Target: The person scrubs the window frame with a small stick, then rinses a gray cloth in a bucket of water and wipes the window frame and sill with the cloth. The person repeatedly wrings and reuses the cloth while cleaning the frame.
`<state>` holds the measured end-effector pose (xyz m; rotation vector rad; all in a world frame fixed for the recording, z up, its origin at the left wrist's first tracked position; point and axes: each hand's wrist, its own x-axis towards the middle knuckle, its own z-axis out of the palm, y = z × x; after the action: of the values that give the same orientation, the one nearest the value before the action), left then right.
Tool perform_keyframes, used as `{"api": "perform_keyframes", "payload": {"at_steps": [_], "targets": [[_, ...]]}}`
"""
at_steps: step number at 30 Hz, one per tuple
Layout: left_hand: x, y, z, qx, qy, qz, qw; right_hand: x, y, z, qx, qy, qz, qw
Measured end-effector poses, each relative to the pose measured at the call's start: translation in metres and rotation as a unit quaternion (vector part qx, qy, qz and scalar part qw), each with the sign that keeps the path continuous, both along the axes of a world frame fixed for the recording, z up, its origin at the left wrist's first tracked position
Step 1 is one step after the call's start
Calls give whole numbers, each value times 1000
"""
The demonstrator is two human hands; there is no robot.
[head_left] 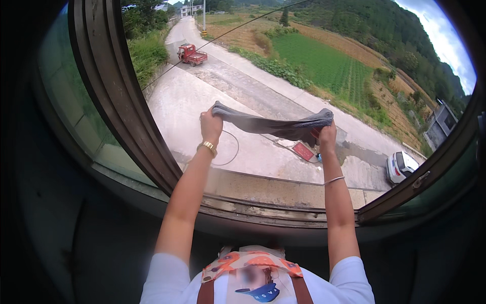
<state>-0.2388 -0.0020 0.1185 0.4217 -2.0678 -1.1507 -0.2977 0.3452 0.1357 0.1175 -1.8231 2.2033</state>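
A grey cloth (273, 124) is stretched between my two hands, out past the open window. Its left end is gripped in my left hand (211, 126), whose fingers close round the gathered edge. My right hand (328, 137) holds the opposite end, which is bunched up over the fingers. The middle of the cloth sags a little and is slightly blurred. Both arms reach forward over the window sill (273, 191).
A brown window frame (109, 86) stands at the left, and another frame edge (395, 197) at the right. Below lie a concrete road, a red three-wheeled truck (192, 54), a white car (401, 166) and a red rectangular object (304, 151). A dark wire crosses above.
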Motion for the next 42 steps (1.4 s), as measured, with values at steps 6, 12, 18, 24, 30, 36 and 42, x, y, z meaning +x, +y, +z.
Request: {"api": "perform_keyframes", "payload": {"at_steps": [6,12,18,24,30,36,42], "targets": [[74,62,32,346,76,-239,904,41,48,-42,-93,118,78,986],[147,71,17,143,245,-256,924,134,67,-33,-54,228,-97,967],[166,67,49,-249,274,-166,914,176,90,16,373,369,-301,796],[179,45,29,-142,270,-162,938,213,109,27,585,343,-323,660],[251,32,-50,-73,91,-202,973,254,126,-32,608,220,-168,745],[275,46,-60,-302,-84,-233,921,284,144,-76,715,134,-87,681],[275,71,-58,-326,-127,-226,909,286,129,-67,712,100,-8,695]]}}
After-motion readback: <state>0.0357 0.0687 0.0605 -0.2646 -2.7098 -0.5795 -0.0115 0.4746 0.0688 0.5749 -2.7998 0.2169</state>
